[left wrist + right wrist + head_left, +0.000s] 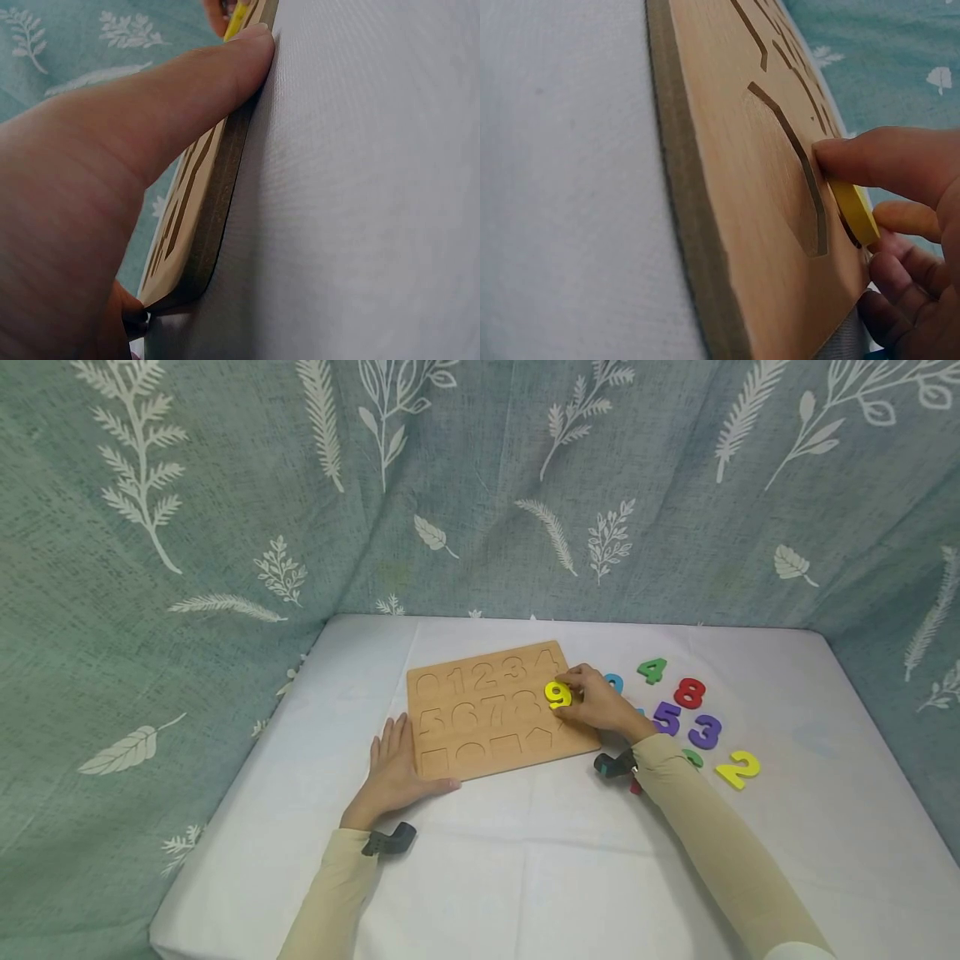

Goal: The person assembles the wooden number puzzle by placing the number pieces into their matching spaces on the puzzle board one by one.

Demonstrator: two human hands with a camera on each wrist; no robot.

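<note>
A wooden number board with number and shape recesses lies on the white-covered table. My right hand pinches a yellow number nine between thumb and fingers at the board's right side, beside the recess for eight. In the right wrist view the yellow nine is seen edge-on, tilted at the board's surface; whether it sits in a recess I cannot tell. My left hand rests at the board's near left corner, fingers stretched along the left side. Its thumb lies along the near edge.
Right of the board lie loose numbers: a green four, red eight, purple five, purple three and yellow two. Blue, green and red pieces are partly hidden by my right arm. A patterned curtain hangs behind.
</note>
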